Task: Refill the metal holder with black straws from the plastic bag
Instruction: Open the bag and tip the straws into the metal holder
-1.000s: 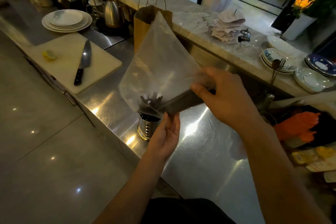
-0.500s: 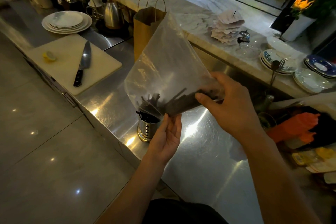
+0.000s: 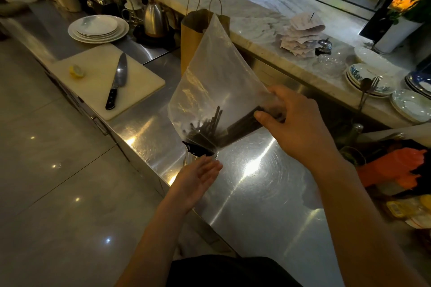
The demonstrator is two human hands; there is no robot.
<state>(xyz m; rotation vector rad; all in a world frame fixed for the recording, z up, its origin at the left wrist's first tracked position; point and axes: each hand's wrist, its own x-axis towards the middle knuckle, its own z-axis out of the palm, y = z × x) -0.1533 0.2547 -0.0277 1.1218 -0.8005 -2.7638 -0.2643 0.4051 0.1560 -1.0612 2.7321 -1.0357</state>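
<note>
A clear plastic bag point(image 3: 214, 77) hangs tilted over the steel counter, its lower corner pointing down into the metal holder point(image 3: 189, 158). Black straws point(image 3: 240, 127) lie bundled inside the bag, and several loose ones point(image 3: 210, 123) stand fanned at the corner above the holder. My right hand point(image 3: 296, 128) grips the bag around the upper end of the straw bundle. My left hand point(image 3: 198, 177) sits just below the bag's corner, palm up and fingers stretched out, partly hiding the holder. I cannot tell whether it touches the plastic.
A white cutting board point(image 3: 105, 77) with a knife point(image 3: 116, 81) and a lemon piece point(image 3: 76, 71) lies to the left. A brown paper bag point(image 3: 193, 37), a kettle point(image 3: 152, 18) and stacked plates point(image 3: 98, 29) stand behind. Orange gloves point(image 3: 394, 165) lie on the right.
More loose straws have slid down to the bag's lower corner over the holder. My left fingers have spread flatter under that corner. My right hand has kept its grip.
</note>
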